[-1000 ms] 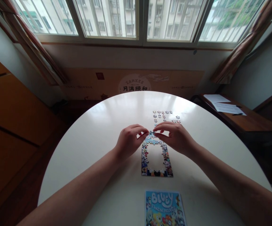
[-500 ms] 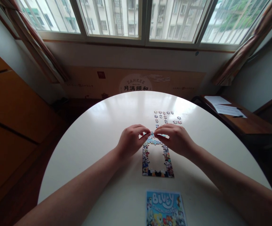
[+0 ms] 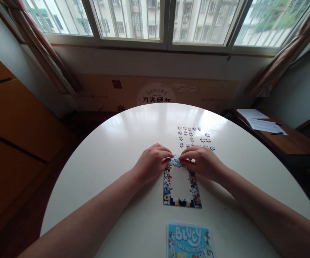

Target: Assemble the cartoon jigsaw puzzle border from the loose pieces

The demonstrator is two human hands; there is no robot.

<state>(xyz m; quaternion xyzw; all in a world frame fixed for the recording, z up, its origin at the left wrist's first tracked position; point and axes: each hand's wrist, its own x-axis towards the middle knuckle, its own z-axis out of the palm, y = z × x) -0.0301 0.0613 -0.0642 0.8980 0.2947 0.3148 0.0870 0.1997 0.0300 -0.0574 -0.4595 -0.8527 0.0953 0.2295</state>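
Note:
On the white table lies a partly assembled jigsaw puzzle (image 3: 167, 188), a frame of joined pieces around a bare middle, with a light-blue title strip along its top. My left hand (image 3: 153, 161) is at the top left corner of it, thumb and fingers pinched together. My right hand (image 3: 203, 161) pinches at the top right, its fingertips close to the left ones. Between them shows a small light-blue jigsaw piece (image 3: 176, 157), partly covered by the fingers. Whether it is joined to the strip I cannot tell.
Several loose jigsaw pieces (image 3: 191, 134) lie in rows beyond my right hand. A blue "Bluey" picture card (image 3: 189, 238) lies at the near side of the white table (image 3: 95, 172). Papers (image 3: 267, 126) and a pen rest on a wooden desk at the right.
Both hands have come down slightly onto the puzzle's top edge, with the piece between the fingertips. More of the loose pieces' front row shows now. The view has shifted a little.

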